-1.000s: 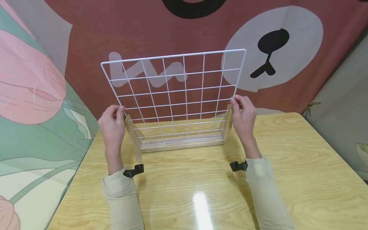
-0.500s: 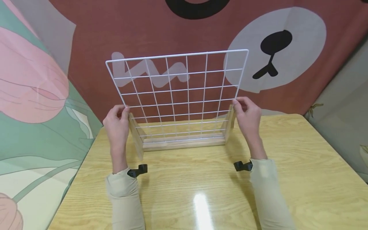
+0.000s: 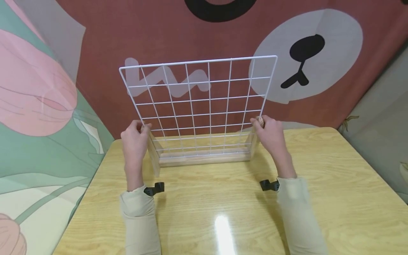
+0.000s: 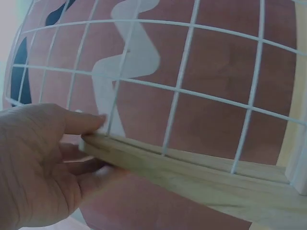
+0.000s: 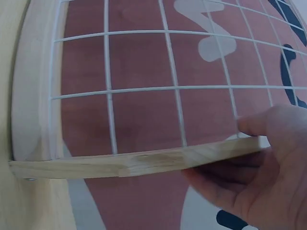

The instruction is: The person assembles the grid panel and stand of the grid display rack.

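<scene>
A white wire grid panel (image 3: 210, 114) stands upright, tilted back, in a pale wooden stand with a crossbar base (image 3: 204, 160). My left hand (image 3: 134, 147) grips the upper end of the stand's left side piece (image 4: 192, 177), thumb on the grid side and fingers beneath in the left wrist view. On the other side, my right hand (image 3: 271, 134) holds the upper end of the right side piece (image 5: 144, 163), thumb near the wires and fingers curled under the wood. The panel's side edges run along these side pieces.
The stand rests on a wood-grain table (image 3: 204, 205) near its back edge. Behind hangs a red cloth (image 3: 178, 39) with a cartoon face. A floral cloth (image 3: 35, 148) covers the left side. Black camera mounts (image 3: 269, 185) sit on both wrists.
Both hands have slid down from the panel's side edges to the upper ends of the wooden side pieces, now gripping them. The panel and stand keep their pose; the view shifts slightly.
</scene>
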`<state>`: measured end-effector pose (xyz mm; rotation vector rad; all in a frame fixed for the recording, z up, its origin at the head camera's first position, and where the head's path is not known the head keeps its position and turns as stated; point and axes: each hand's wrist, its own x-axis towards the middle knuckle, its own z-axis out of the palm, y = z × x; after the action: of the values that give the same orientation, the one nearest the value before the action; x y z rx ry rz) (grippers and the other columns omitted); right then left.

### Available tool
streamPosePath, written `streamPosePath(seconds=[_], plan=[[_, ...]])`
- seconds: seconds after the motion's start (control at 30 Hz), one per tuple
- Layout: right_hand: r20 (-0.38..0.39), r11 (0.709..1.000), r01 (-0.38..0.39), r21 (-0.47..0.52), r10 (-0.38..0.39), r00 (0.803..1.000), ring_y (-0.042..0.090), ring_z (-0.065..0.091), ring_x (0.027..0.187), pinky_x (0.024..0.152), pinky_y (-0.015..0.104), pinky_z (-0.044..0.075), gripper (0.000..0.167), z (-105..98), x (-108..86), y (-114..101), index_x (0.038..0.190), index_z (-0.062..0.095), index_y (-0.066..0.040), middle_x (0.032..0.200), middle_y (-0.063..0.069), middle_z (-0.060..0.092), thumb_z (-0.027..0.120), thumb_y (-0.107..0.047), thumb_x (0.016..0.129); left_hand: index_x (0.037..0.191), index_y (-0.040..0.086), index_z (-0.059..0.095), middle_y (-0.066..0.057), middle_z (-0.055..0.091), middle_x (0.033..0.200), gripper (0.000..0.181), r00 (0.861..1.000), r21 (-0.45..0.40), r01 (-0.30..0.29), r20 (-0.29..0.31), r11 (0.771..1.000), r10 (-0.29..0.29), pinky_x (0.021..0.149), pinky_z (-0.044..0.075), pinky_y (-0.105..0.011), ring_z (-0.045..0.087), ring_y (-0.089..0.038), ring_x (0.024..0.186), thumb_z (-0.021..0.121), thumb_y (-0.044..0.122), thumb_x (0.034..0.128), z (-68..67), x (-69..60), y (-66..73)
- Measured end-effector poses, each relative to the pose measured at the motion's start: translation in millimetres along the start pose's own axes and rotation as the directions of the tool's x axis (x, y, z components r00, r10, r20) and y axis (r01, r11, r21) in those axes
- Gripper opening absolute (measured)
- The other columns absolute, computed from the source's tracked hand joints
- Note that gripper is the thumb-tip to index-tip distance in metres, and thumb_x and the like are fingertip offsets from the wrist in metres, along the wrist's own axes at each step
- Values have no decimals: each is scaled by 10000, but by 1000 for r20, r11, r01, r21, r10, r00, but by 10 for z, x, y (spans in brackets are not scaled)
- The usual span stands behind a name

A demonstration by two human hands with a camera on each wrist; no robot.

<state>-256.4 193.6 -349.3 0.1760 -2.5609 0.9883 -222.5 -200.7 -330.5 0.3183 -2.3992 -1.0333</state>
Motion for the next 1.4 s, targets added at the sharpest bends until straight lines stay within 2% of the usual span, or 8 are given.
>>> streamPosePath(seconds=[0.1, 0.23, 0.47, 0.67, 0.83, 1.07, 1.23, 1.4], plan=[[18, 999, 20, -49, -20, 1000, 275, 399, 569, 598, 379, 369, 520, 42, 10, 9, 686, 406, -79, 583, 59, 393, 414, -380, 1111, 1173, -80, 688, -255, 724, 973, 377, 1000, 84, -20, 13, 996, 19, 676, 545, -471, 688, -395, 803, 567, 262, 1070, 39, -5, -10], [-29, 997, 60, -54, -61, 998, 221, 345, 505, 527, 360, 343, 504, 81, 21, 11, 639, 375, -111, 543, 17, 356, 396, -282, 1113, 1124, -121, 699, -286, 724, 931, 359, 997, 143, -60, -35, 988, 66, 681, 567, -519, 694, -436, 764, 558, 204, 1066, 83, 1, -10], [-89, 992, 99, -73, -105, 990, 156, 284, 447, 450, 320, 295, 514, 94, 19, 26, 588, 348, -128, 506, -1, 332, 380, -194, 1098, 1133, -125, 715, -295, 731, 970, 368, 996, 127, -72, -50, 989, 79, 665, 564, -498, 696, -428, 763, 545, 193, 1064, 100, -10, 4], [-171, 984, 138, -113, -156, 973, 177, 280, 448, 442, 328, 275, 518, 18, -17, 34, 576, 336, -138, 504, -10, 303, 399, -184, 1088, 1124, -126, 728, -273, 724, 859, 356, 992, 87, -113, -53, 990, 118, 457, 381, -315, 505, -232, 494, 549, 173, 1051, 137, -11, 7], [-253, 977, 164, -137, -195, 948, 219, 291, 437, 435, 351, 263, 510, -59, -39, 55, 568, 353, -122, 485, -2, 301, 464, -160, 1064, 1116, -118, 732, -242, 706, 781, 338, 992, 44, -120, -43, 992, 122, 412, 267, -242, 369, -136, 426, 562, 167, 1054, 196, -17, 44], [-180, 986, 104, -127, -126, 976, 143, 259, 448, 438, 302, 257, 524, -72, -38, 155, 566, 330, -140, 479, -26, 294, 474, -127, 1070, 1122, -125, 734, -279, 739, 905, 326, 982, 80, -174, -64, 981, 179, 498, 328, -316, 514, -274, 555, 573, 148, 1048, 245, -36, 125], [-163, 992, 89, -90, -103, 981, 129, 266, 449, 429, 270, 252, 518, -54, -30, 148, 580, 349, -127, 493, -19, 319, 450, -161, 1087, 1100, -129, 741, -278, 737, 868, 307, 972, 92, -197, -108, 976, 207, 457, 299, -318, 447, -230, 483, 589, 131, 1040, 219, -35, 138], [-146, 994, 75, -77, -86, 985, 129, 283, 451, 426, 255, 257, 516, -25, -16, 98, 588, 357, -126, 513, -6, 343, 429, -184, 1096, 1090, -128, 742, -276, 737, 865, 316, 974, 87, -188, -109, 978, 197, 461, 312, -301, 496, -246, 503, 593, 147, 1046, 186, -21, 112]])
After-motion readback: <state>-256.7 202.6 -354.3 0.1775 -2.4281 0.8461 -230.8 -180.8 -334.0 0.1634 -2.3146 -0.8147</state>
